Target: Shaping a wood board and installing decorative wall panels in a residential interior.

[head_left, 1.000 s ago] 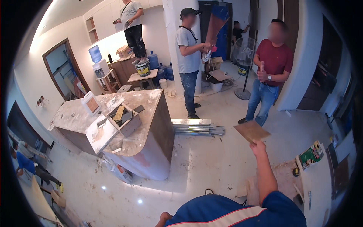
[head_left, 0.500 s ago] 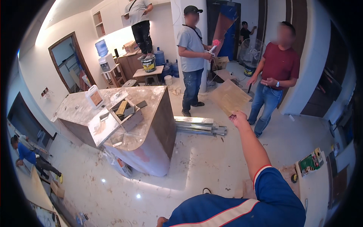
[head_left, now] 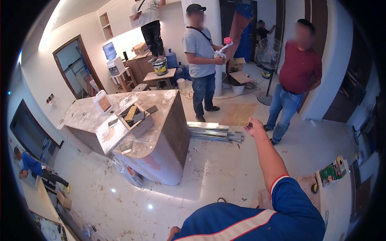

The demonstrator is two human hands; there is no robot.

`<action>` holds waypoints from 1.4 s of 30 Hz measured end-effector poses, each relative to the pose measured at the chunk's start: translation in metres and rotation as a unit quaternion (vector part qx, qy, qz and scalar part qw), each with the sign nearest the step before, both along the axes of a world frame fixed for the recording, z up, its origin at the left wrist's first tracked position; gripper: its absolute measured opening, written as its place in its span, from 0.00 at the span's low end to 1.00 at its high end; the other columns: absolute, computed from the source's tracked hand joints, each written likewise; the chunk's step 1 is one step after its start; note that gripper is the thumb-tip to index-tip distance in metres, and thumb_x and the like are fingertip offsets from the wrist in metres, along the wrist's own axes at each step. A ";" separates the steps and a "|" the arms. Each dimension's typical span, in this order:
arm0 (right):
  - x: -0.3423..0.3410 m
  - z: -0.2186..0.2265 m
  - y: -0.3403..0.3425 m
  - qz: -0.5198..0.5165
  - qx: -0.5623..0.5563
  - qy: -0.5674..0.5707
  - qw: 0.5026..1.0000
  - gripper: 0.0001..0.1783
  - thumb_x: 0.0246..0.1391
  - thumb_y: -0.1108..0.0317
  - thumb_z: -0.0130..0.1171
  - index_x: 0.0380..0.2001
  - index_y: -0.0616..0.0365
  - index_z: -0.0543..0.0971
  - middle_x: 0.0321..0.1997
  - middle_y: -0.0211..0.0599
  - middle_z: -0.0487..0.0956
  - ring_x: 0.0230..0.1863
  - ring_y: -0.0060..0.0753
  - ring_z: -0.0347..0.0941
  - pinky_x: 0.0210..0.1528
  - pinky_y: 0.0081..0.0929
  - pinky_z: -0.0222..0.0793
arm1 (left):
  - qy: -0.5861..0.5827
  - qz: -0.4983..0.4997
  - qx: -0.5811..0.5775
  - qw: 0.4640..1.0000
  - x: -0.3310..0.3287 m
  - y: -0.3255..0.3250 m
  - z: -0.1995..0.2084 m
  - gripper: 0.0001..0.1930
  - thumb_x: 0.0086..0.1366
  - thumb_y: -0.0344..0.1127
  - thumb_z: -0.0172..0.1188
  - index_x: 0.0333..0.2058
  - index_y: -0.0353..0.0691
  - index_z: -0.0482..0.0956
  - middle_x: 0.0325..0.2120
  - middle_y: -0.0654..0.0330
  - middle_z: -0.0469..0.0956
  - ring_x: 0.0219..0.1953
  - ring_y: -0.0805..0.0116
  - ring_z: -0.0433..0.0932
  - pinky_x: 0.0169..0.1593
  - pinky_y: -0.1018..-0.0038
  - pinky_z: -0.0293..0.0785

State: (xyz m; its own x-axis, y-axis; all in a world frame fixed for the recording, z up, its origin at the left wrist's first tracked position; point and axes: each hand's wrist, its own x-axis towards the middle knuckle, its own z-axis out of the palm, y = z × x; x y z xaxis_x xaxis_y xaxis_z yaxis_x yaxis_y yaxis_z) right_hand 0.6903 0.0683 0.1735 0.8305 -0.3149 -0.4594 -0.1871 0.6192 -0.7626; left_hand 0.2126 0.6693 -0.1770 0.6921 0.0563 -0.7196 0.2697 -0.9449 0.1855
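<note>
My right arm reaches forward, and my right hand [head_left: 253, 127] is at the near right corner of a thin, light brown board [head_left: 239, 114], its fingers curled there. The board looks tilted nearly flat, its far side pointing away from me; whether it touches the floor I cannot tell. Just left of it lie several shiny metal profiles [head_left: 215, 131], stacked on the floor. Only a small part of my left hand [head_left: 174, 231] shows at the lower edge, beside my blue shirt; its fingers are hidden.
At left stands a dusty counter [head_left: 163, 120] with a box of scraps [head_left: 138, 120] and a white jug [head_left: 103, 102]. A person in grey [head_left: 200, 52] holds a pink-tipped tool; one in red [head_left: 299, 66] stands by a fan [head_left: 268, 54]. Another stands on a bucket [head_left: 159, 67].
The board has dropped lower and tipped flatter. The person in red has drawn their hands back from the front. The person in grey has raised the pink-tipped tool.
</note>
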 end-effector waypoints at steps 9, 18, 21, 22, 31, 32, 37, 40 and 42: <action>-0.004 -0.006 -0.020 -0.017 -0.008 0.006 1.000 0.12 0.63 0.64 0.56 0.47 0.54 0.78 0.43 0.38 0.80 0.43 0.42 0.78 0.42 0.51 0.75 | -0.108 -0.107 -0.028 0.988 0.015 -0.005 0.002 0.26 0.58 0.63 0.56 0.25 0.45 0.88 0.32 0.49 0.84 0.38 0.46 0.84 0.44 0.56 0.79; -0.011 0.004 -0.021 -0.041 -0.021 -0.033 0.998 0.15 0.63 0.64 0.54 0.51 0.57 0.77 0.53 0.44 0.79 0.50 0.47 0.78 0.49 0.58 0.76 | -0.083 -0.123 -0.035 0.988 0.014 -0.011 0.000 0.29 0.60 0.64 0.54 0.24 0.41 0.86 0.31 0.47 0.84 0.40 0.46 0.84 0.46 0.55 0.78; -0.016 0.010 -0.015 -0.023 0.006 -0.014 1.000 0.15 0.63 0.65 0.55 0.52 0.56 0.76 0.53 0.44 0.78 0.51 0.46 0.78 0.48 0.60 0.76 | -0.070 -0.060 -0.023 0.995 0.009 -0.005 -0.002 0.25 0.58 0.59 0.57 0.23 0.42 0.87 0.30 0.48 0.85 0.39 0.47 0.84 0.45 0.55 0.78; -0.018 0.011 -0.013 -0.042 -0.008 0.000 0.999 0.15 0.62 0.66 0.57 0.51 0.55 0.76 0.53 0.44 0.78 0.50 0.46 0.78 0.47 0.59 0.76 | -0.071 -0.069 -0.023 0.995 0.009 -0.003 0.000 0.23 0.57 0.57 0.57 0.23 0.43 0.87 0.29 0.49 0.84 0.38 0.48 0.84 0.44 0.56 0.78; -0.030 0.002 0.017 0.007 -0.201 -0.047 0.978 0.08 0.56 0.70 0.61 0.38 0.58 0.81 0.37 0.34 0.81 0.35 0.34 0.78 0.38 0.40 0.77 | -0.317 -0.035 -0.188 0.929 0.207 -0.111 0.209 0.24 0.59 0.42 0.61 0.52 0.36 0.80 0.45 0.41 0.81 0.46 0.44 0.80 0.51 0.56 0.75; -0.031 0.000 0.025 0.053 -0.253 -0.040 0.965 0.05 0.56 0.69 0.62 0.34 0.57 0.83 0.33 0.31 0.81 0.33 0.30 0.77 0.38 0.35 0.75 | -0.289 -0.018 -0.260 0.921 0.233 -0.138 0.253 0.22 0.59 0.40 0.61 0.51 0.36 0.80 0.41 0.42 0.82 0.43 0.44 0.80 0.49 0.57 0.76; -0.045 -0.009 0.077 0.176 -0.403 -0.132 0.888 0.07 0.53 0.69 0.64 0.33 0.61 0.84 0.30 0.27 0.81 0.28 0.21 0.73 0.33 0.26 0.70 | -0.412 -0.149 -0.395 0.807 0.300 -0.239 0.419 0.25 0.61 0.32 0.62 0.58 0.34 0.75 0.27 0.51 0.80 0.25 0.63 0.78 0.36 0.66 0.76; -0.062 -0.003 0.087 0.198 -0.389 -0.157 0.886 0.09 0.53 0.68 0.64 0.34 0.63 0.85 0.30 0.28 0.81 0.29 0.19 0.73 0.34 0.25 0.70 | -0.353 -0.101 -0.445 0.817 0.318 -0.250 0.435 0.27 0.61 0.31 0.61 0.59 0.33 0.74 0.27 0.54 0.81 0.24 0.70 0.76 0.34 0.70 0.75; -0.073 0.005 0.079 0.193 -0.380 -0.167 0.889 0.09 0.53 0.68 0.64 0.34 0.63 0.85 0.30 0.28 0.81 0.29 0.19 0.73 0.34 0.25 0.70 | -0.298 -0.021 -0.438 0.848 0.327 -0.242 0.421 0.26 0.61 0.34 0.60 0.59 0.36 0.74 0.30 0.47 0.83 0.32 0.54 0.82 0.41 0.63 0.77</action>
